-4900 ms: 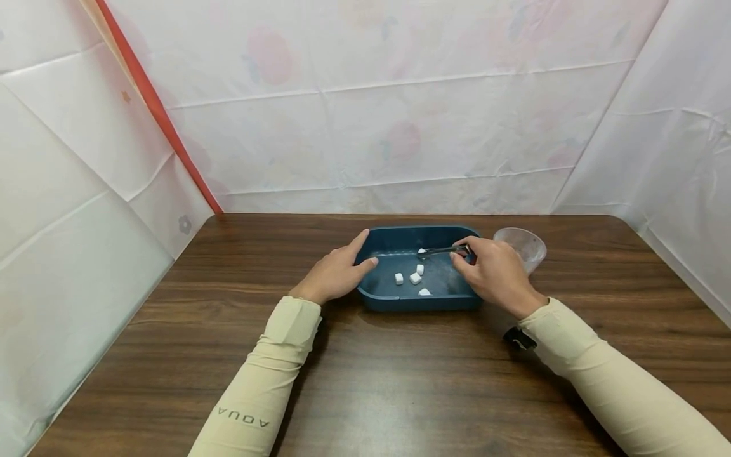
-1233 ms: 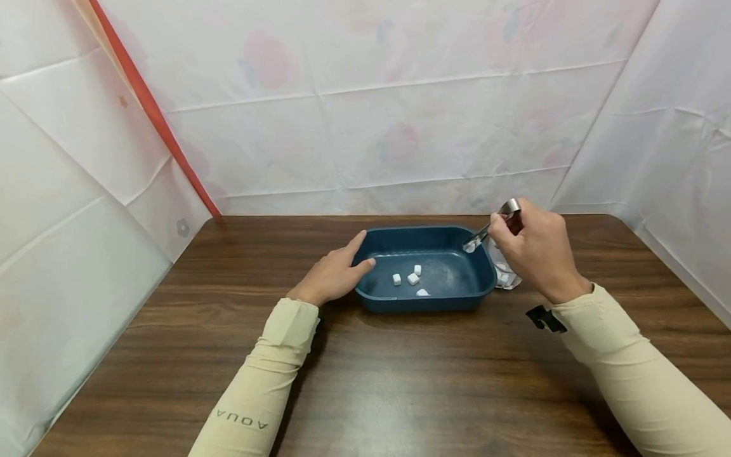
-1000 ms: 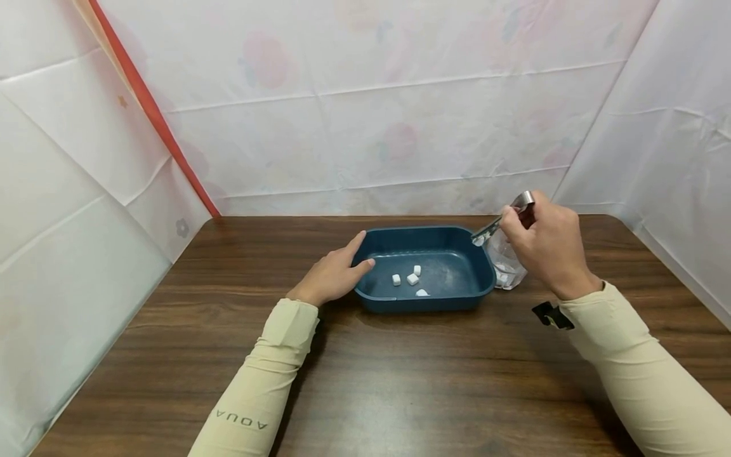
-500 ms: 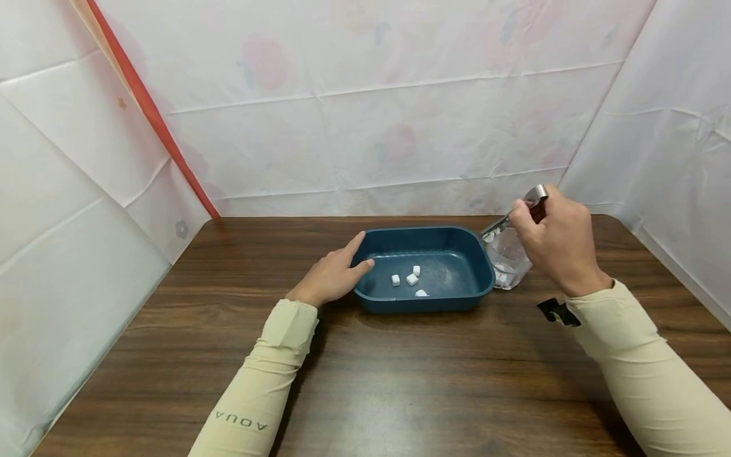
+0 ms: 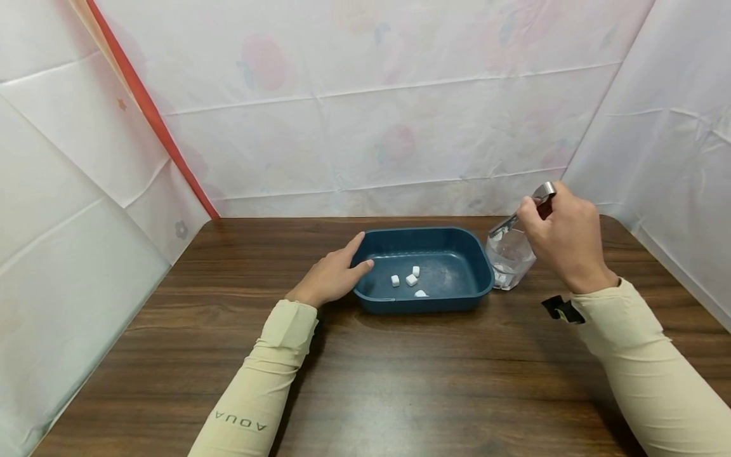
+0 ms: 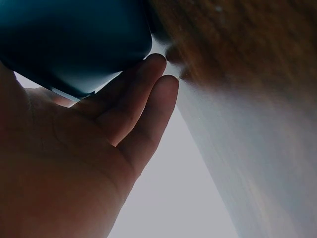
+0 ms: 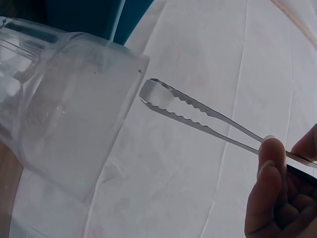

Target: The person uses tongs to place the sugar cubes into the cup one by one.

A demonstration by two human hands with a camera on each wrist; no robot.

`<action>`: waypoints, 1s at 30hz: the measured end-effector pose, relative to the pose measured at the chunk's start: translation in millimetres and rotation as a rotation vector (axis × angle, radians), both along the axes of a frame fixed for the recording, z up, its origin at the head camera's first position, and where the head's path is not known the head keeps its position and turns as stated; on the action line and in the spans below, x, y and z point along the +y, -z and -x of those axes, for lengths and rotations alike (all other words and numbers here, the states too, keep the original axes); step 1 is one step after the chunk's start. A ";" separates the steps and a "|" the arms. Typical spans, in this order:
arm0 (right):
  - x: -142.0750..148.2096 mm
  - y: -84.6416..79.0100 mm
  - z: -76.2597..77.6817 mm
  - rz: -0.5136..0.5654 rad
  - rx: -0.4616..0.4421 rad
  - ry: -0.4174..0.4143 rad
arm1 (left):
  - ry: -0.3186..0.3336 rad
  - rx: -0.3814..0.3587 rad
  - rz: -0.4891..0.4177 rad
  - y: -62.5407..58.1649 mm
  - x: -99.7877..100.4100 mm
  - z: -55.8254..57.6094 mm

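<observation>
My left hand [image 5: 331, 273] lies at the left end of a blue basin [image 5: 422, 304], thumb over the rim and fingers along the outside. In the left wrist view, two fingertips reach down beside the basin [image 6: 74, 44] near the tabletop. My right hand [image 5: 562, 235] grips small metal tongs [image 5: 508, 224] by their upper part. Clamped in the tongs' tips is a white cube [image 7: 157, 95], just outside the mouth of a clear plastic cup [image 7: 74, 119] in the right wrist view. Several white cubes [image 5: 412, 279] lie in the basin; others [image 5: 502, 277] show through the cup.
The cup [image 5: 516, 261] stands against the basin's right end on a brown wooden table [image 5: 388, 374]. White printed sheeting [image 5: 365, 127] hangs behind the table and on both sides, with a red strip [image 5: 143, 101] at the left.
My right hand has lifted the tongs and a white cube out of the basin, moving right to the cup's mouth. The left hand has stayed at the basin's left end.
</observation>
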State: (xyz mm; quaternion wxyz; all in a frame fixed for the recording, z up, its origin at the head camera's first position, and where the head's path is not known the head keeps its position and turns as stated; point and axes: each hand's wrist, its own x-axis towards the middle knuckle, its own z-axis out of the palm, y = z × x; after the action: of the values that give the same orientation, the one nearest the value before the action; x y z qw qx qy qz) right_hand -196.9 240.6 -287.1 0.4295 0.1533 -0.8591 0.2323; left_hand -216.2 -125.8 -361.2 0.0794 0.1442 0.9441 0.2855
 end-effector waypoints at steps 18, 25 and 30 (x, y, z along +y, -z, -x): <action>11.2 0.9 6.3 -0.007 -0.169 0.067 | 0.001 -0.005 -0.005 -1.2 -0.2 0.4; 15.4 5.7 8.0 -0.016 -0.291 0.082 | 0.009 -0.004 -0.011 0.1 0.5 -0.5; 15.2 7.3 9.0 -0.035 -0.330 0.094 | 0.009 -0.003 -0.016 0.6 0.3 -0.7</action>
State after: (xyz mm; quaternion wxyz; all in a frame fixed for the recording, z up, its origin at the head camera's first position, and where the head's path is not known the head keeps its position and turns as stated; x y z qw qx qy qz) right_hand -205.9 255.8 -294.3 0.2903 0.0800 -0.9281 0.2190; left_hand -215.4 -125.5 -361.7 0.0812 0.1488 0.9409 0.2931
